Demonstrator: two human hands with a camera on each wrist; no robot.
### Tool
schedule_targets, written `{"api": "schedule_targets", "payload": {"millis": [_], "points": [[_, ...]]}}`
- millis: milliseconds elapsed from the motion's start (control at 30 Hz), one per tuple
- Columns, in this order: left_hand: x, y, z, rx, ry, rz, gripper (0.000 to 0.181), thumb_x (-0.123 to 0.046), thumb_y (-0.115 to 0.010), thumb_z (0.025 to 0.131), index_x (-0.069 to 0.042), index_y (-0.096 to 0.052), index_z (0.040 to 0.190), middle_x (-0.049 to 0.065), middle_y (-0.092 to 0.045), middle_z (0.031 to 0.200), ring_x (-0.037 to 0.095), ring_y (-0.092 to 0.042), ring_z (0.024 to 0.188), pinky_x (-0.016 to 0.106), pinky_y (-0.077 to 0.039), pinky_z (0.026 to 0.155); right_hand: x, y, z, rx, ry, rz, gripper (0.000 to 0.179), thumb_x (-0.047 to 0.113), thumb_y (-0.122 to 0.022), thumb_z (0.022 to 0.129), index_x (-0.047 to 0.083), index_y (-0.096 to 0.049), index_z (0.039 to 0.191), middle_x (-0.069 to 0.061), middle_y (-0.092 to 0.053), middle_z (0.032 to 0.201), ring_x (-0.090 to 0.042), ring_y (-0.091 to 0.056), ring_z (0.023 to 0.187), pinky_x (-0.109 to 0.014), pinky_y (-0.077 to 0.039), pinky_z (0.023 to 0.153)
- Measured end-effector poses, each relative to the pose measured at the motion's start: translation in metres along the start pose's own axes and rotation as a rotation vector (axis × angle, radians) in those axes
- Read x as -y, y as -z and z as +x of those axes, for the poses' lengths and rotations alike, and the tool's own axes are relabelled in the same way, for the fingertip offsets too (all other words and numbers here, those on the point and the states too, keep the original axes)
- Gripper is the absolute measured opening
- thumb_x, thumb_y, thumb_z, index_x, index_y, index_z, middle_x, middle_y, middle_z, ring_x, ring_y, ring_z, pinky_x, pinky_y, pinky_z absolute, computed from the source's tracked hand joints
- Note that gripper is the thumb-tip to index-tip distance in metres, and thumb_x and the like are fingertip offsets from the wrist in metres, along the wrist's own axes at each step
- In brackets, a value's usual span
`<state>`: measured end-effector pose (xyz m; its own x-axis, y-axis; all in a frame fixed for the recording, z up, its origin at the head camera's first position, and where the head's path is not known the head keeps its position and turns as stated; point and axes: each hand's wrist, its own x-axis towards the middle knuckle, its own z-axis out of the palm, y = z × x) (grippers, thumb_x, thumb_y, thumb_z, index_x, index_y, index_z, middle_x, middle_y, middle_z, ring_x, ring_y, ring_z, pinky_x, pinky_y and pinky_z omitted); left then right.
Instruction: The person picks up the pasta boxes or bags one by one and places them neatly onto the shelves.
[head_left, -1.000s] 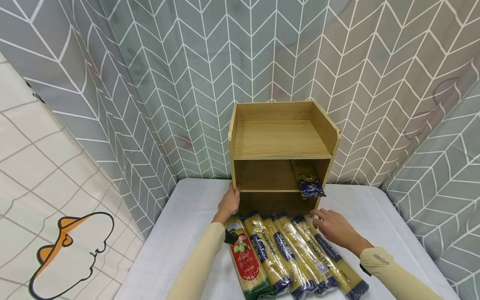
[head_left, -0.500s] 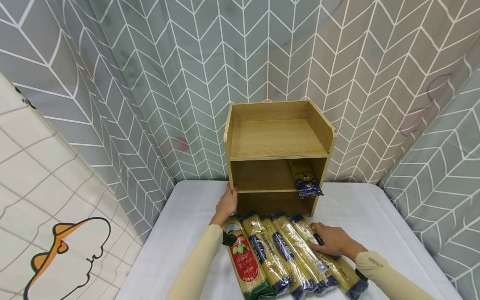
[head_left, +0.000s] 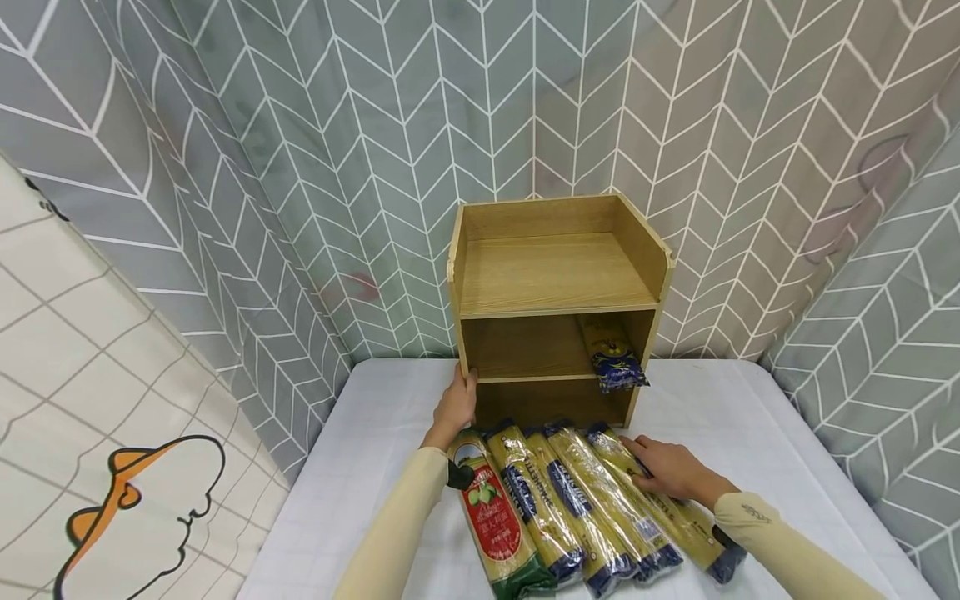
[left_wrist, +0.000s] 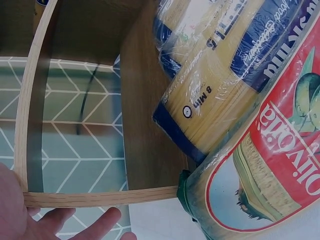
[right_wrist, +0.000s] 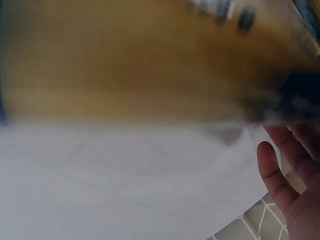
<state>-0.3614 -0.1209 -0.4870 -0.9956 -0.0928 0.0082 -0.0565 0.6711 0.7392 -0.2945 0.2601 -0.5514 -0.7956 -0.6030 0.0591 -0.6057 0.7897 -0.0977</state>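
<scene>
My left hand (head_left: 454,408) grips the left side panel of a small wooden shelf (head_left: 555,271); in the left wrist view its fingers (left_wrist: 102,222) lie along the panel's outer face. My right hand (head_left: 671,468) holds the rightmost yellow spaghetti pack (head_left: 692,530) by its right edge. The right wrist view is blurred, with that pack (right_wrist: 125,65) filling its upper half and fingers (right_wrist: 272,172) reaching under it. Several more spaghetti packs (head_left: 536,504) lie side by side before the shelf. Leftmost is a red and green Olivoilà pasta pack (head_left: 495,521).
A blue-ended pasta pack (head_left: 617,362) lies on the shelf's middle level at the right, its end sticking out over the edge. A white cloth covers the table (head_left: 360,433). Patterned curtains (head_left: 405,167) hang close behind and at both sides.
My right hand has come down from beside the shelf onto the rightmost spaghetti pack and taken hold of it. That pack has shifted slightly right, away from its neighbour. My left hand stays on the shelf.
</scene>
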Motion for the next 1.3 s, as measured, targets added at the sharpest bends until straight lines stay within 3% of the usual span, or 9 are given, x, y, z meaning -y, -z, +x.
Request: {"api": "schedule_targets", "payload": {"millis": [200,367,500,567,700,800,900,1133,1300], "points": [[-0.001,0.003,-0.001,0.007,0.002,-0.013,0.057,-0.046,-0.023,0.111,-0.017,-0.028,0.160,0.025,-0.069,0.123,0.048,-0.067,0.112,0.066,-0.051,0.092,-0.006,-0.001,0.001,-0.022,-0.014,-0.049,0.060,0.026,-0.073,0.093,0.005,-0.055,0.146,-0.013,-0.069,0.122,-0.019,-0.065,0.079,-0.032,-0.049,0.057],[0.000,0.003,0.000,0.003,-0.002,-0.010,0.058,-0.047,-0.022,0.111,-0.017,-0.027,0.161,0.024,-0.064,0.137,0.049,-0.064,0.121,0.068,-0.049,0.095,-0.007,-0.006,-0.004,-0.023,-0.061,-0.049,0.067,0.048,-0.070,0.094,0.012,-0.053,0.148,-0.011,-0.069,0.119,-0.022,-0.068,0.080,-0.038,-0.054,0.060],[-0.001,0.004,0.000,0.014,-0.009,-0.017,0.059,-0.046,-0.022,0.112,-0.016,-0.025,0.161,0.026,-0.070,0.118,0.047,-0.069,0.104,0.064,-0.052,0.092,-0.011,-0.014,-0.009,0.014,-0.114,-0.072,0.089,0.073,-0.068,0.083,0.015,-0.050,0.148,-0.006,-0.063,0.112,-0.012,-0.059,0.069,-0.033,-0.046,0.053],[-0.001,0.005,0.000,0.025,-0.017,-0.021,0.059,-0.045,-0.021,0.112,-0.014,-0.023,0.162,0.027,-0.072,0.107,0.045,-0.071,0.093,0.061,-0.054,0.088,-0.012,-0.016,-0.012,0.025,-0.128,-0.069,0.094,0.075,-0.071,0.079,0.013,-0.050,0.147,-0.006,-0.060,0.109,-0.009,-0.054,0.066,-0.030,-0.041,0.050],[-0.001,0.004,0.000,0.038,-0.010,-0.026,0.061,-0.045,-0.020,0.112,-0.013,-0.021,0.163,0.031,-0.072,0.098,0.045,-0.071,0.086,0.060,-0.055,0.087,-0.010,-0.017,-0.015,0.035,-0.091,-0.047,0.086,0.059,-0.076,0.085,0.003,-0.050,0.144,-0.010,-0.060,0.109,-0.011,-0.053,0.065,-0.029,-0.038,0.049],[0.000,0.003,-0.001,0.029,0.005,-0.027,0.061,-0.045,-0.021,0.111,-0.013,-0.022,0.163,0.031,-0.071,0.116,0.049,-0.070,0.103,0.063,-0.053,0.092,-0.008,-0.016,-0.015,0.022,-0.038,-0.081,0.076,0.045,-0.077,0.088,-0.003,-0.051,0.141,-0.015,-0.063,0.114,-0.015,-0.056,0.066,-0.028,-0.038,0.048],[0.000,0.002,-0.001,0.019,0.002,-0.031,0.061,-0.045,-0.021,0.111,-0.013,-0.023,0.162,0.028,-0.064,0.135,0.051,-0.064,0.118,0.066,-0.051,0.094,-0.006,-0.017,-0.014,-0.052,0.005,-0.134,0.066,0.032,-0.079,0.084,-0.003,-0.054,0.135,-0.014,-0.064,0.113,-0.014,-0.053,0.061,-0.028,-0.037,0.047],[-0.001,0.003,-0.002,0.031,-0.002,-0.047,0.061,-0.046,-0.020,0.112,-0.013,-0.022,0.163,0.027,-0.060,0.142,0.052,-0.062,0.122,0.067,-0.049,0.096,-0.006,-0.021,-0.014,-0.275,0.043,-0.230,0.050,0.014,-0.076,0.075,0.004,-0.058,0.121,-0.004,-0.058,0.096,-0.003,-0.023,0.046,-0.025,-0.025,0.042],[-0.003,0.003,-0.003,0.039,-0.001,-0.042,0.060,-0.045,-0.022,0.112,-0.014,-0.021,0.164,0.026,-0.057,0.147,0.053,-0.059,0.127,0.068,-0.048,0.099,0.000,-0.016,-0.015,-0.324,0.026,-0.265,0.052,0.015,-0.077,0.077,0.003,-0.059,0.124,-0.003,-0.057,0.095,-0.002,-0.017,0.045,-0.023,-0.017,0.042]]}}
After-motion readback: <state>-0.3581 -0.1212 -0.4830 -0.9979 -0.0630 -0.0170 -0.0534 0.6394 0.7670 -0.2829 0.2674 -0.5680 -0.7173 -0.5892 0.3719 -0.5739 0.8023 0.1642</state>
